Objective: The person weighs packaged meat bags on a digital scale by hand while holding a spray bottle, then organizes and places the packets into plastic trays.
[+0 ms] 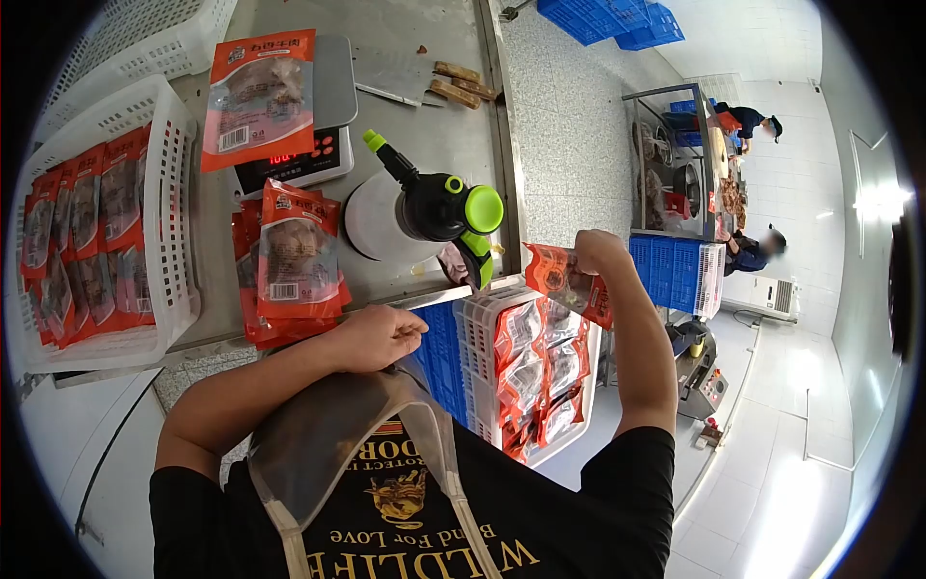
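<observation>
My right hand [601, 253] is closed on a red-and-clear packet [559, 278], held over the table edge above a white crate [475, 352] of similar packets. My left hand [374, 338] is curled closed with nothing visible in it, beside a stack of red packets [297, 253] at the table's near edge. Another packet [258, 101] lies on a digital scale [335, 82], whose red display is partly covered. A spray bottle [386, 220] with a black and green top stands right of the stack.
A white basket [181, 207] of packets sits at the left of the metal table [395, 29]. A cleaver [391, 75] and wooden handles [455, 85] lie at the back. Blue crates [661, 270] stand to the right. Two people [748, 121] [752, 253] are at a far table.
</observation>
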A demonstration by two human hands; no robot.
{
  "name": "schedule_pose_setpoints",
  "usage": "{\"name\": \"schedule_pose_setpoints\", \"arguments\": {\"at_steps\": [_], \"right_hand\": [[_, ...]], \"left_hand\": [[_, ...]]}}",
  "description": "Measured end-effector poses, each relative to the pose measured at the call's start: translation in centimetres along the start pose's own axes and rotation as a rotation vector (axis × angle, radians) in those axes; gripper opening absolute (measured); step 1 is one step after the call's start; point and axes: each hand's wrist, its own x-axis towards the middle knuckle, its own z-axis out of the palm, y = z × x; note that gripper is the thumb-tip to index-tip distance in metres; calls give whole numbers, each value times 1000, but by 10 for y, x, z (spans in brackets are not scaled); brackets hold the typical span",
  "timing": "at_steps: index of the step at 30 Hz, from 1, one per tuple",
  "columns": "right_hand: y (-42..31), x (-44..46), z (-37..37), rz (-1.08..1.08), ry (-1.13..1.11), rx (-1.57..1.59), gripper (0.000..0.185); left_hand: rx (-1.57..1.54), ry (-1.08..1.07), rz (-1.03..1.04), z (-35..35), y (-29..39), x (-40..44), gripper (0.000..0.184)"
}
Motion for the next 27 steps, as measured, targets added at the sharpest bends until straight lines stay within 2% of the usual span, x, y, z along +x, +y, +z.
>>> {"name": "schedule_pose_setpoints", "arguments": {"at_steps": [6, 8, 9, 11, 12, 13, 15, 16, 17, 18, 19, 21, 23, 24, 26, 27], "right_hand": [[11, 2, 12, -69, 25, 175, 35], [6, -3, 15, -71, 24, 431, 42], [2, -3, 20, -75, 23, 430, 42], [-15, -11, 28, -73, 25, 764, 40], [-26, -21, 28, -101, 24, 849, 36], [-34, -18, 42, -111, 21, 845, 36], [-52, -5, 77, -135, -37, 1188, 30], [-69, -28, 59, -135, -78, 1295, 28], [-83, -40, 55, -143, -89, 1296, 28], [-95, -50, 54, -136, -65, 1437, 31], [-101, -55, 57, -126, -41, 1579, 35], [-105, -41, 89, -120, -16, 1519, 28], [-116, -69, 66, -18, -195, 1874, 34], [-119, -69, 77, -12, -205, 1878, 34], [-124, -66, 95, 42, -403, 2130, 37], [-125, -67, 102, 44, -408, 2131, 37]], "left_hand": [[-19, -94, -21, 5, -2, 15, 37], [-291, -191, -237, 10, 2, 26, 45], [-293, -189, -240, 15, -3, 35, 45], [-761, -278, -406, 29, -17, 58, 50], [-897, -266, -463, 36, -20, 67, 50], [-904, -257, -466, 40, -19, 77, 50], [-1137, -203, -501, 49, -18, 95, 46], [-1144, -193, -508, 57, -20, 100, 46], [-1282, -176, -413, 63, -22, 106, 47], [-1417, -157, -314, 70, -28, 111, 49], [-1478, -110, -311, 79, -38, 116, 41], [-1454, -26, -355, 81, -41, 113, 34], [-1426, 50, -401, 82, -40, 109, 27], [-1381, 62, -400, 81, -38, 107, 24], [-1337, 76, -402, 82, -40, 105, 21], [-1246, 77, -426, 83, -40, 104, 23]]}}
